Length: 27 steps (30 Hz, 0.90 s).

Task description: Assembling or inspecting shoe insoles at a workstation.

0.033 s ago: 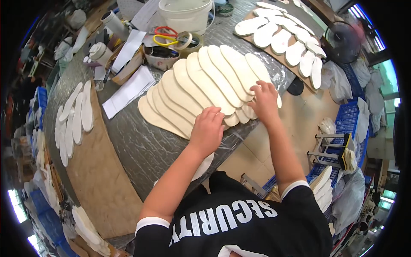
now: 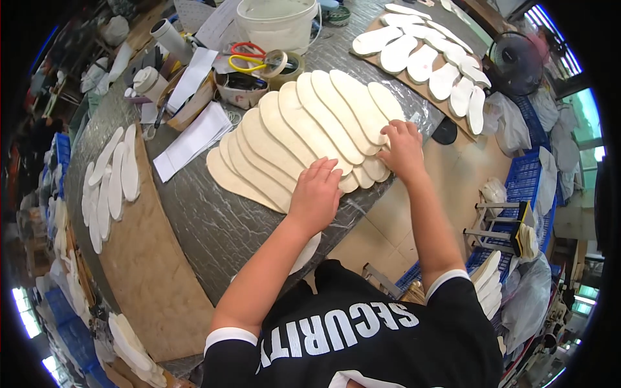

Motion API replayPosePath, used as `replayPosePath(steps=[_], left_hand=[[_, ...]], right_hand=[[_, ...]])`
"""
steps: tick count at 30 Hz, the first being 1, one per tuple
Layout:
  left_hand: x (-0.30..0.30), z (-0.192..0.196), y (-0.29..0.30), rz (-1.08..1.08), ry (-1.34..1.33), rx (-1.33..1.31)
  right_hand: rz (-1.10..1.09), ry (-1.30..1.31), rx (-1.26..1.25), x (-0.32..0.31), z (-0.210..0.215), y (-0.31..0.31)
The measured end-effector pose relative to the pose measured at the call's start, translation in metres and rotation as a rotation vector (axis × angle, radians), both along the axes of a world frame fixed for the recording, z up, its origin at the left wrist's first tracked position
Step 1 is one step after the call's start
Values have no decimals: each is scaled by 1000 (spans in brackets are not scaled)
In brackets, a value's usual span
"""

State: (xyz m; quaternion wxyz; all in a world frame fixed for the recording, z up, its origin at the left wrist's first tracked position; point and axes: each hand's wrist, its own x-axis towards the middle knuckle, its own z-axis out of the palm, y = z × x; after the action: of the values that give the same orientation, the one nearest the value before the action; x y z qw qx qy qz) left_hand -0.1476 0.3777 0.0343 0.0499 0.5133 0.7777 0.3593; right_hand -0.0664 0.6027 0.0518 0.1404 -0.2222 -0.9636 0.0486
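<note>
Several long cream insole cut-outs (image 2: 304, 126) lie fanned and overlapping on the grey table (image 2: 213, 226), in front of me. My left hand (image 2: 317, 194) lies flat on the near ends of the middle pieces, fingers spread. My right hand (image 2: 402, 150) rests on the right end of the fan, its fingertips bent onto the last pieces near the table edge. Neither hand lifts a piece. One more cream piece (image 2: 307, 252) sticks out under my left forearm at the table's near edge.
Behind the fan are a white bucket (image 2: 278, 22), scissors with red and yellow handles (image 2: 249, 55), a tape roll (image 2: 288, 64) and white paper sheets (image 2: 194, 139). Brown boards with white insoles lie at the left (image 2: 110, 181) and back right (image 2: 427, 55). A blue crate (image 2: 527, 194) stands on the floor at right.
</note>
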Motion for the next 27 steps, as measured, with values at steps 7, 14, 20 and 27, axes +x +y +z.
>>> replayPosePath(steps=[7, 14, 20, 27], left_hand=[[-7, -8, 46, -117, 147, -338], [-16, -10, 57, -63, 65, -296], [-53, 19, 38, -53, -1823, 863], [-44, 55, -44, -229, -1949, 923]], right_hand=[[528, -231, 22, -19, -14, 69], [3, 397, -109, -46, 29, 82], [709, 482, 258, -15, 73, -46], [935, 586, -264, 31, 41, -172]])
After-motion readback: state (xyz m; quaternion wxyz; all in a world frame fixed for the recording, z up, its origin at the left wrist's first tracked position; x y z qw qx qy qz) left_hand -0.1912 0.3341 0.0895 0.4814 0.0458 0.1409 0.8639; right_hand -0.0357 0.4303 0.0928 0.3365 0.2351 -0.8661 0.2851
